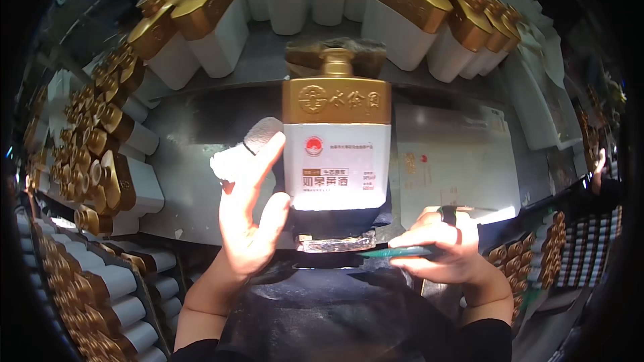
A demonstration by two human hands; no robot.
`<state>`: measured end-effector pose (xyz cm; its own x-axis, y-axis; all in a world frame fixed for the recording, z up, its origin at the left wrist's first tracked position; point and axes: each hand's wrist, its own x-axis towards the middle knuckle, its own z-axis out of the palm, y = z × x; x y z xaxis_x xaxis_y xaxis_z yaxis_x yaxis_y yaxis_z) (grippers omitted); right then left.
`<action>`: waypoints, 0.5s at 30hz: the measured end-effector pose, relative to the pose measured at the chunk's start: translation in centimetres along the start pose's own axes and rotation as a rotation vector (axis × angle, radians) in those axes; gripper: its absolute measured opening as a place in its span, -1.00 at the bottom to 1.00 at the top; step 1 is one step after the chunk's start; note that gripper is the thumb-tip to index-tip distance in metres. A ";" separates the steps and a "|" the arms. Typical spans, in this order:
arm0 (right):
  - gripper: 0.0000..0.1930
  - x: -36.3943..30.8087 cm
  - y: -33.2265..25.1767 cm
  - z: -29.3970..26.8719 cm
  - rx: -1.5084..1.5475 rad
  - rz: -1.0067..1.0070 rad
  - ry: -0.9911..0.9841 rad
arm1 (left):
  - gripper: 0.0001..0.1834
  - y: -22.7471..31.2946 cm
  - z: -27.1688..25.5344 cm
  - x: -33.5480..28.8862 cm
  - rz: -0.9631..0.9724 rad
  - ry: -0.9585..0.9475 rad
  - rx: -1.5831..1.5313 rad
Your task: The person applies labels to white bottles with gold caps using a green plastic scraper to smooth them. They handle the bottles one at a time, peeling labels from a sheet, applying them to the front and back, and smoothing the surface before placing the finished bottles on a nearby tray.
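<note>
A flat bottle [337, 161] with a gold neck and shoulder and a printed white body is in the middle, front toward me, on a dark support. My left hand [251, 208] is along its left side, fingers stretched out; the thumb and a fingertip come close to its edge, and I cannot tell whether they touch. Grey and white coverings wrap some of its fingers. At the lower right, my right hand [439, 245] grips a slim green pointed tool [399, 253], its tip toward the shiny strip [335, 243] below the bottle. A dark band circles one right finger.
Gold-and-white bottles [215, 27] stand around the far edge, with more [124, 184] on the left. Rows of similar bottles [94, 295] fill racks at the lower left and lower right. A pale printed sheet or panel [463, 161] lies right of the middle bottle on the grey table [181, 134].
</note>
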<state>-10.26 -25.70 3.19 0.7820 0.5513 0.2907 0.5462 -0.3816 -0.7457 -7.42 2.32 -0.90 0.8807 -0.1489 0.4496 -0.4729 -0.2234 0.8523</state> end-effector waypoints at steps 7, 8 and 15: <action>-0.75 -3.2 1.1 1.3 0.212 0.107 0.022 | -0.31 2.5 4.3 2.1 0.240 -0.471 1.017; -0.76 -3.5 0.9 0.9 0.248 0.176 -0.040 | -0.29 1.2 3.9 1.8 0.228 -0.353 0.968; -0.80 -8.3 3.6 0.0 0.593 0.501 0.040 | -0.27 -1.9 -1.1 1.9 -0.020 0.118 0.517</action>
<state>-14.77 -31.66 -1.93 0.9098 0.3860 -0.1528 -0.1184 -0.1116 -0.9867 -4.80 3.51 -1.34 0.8727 -0.0370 0.4869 -0.3811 -0.6750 0.6318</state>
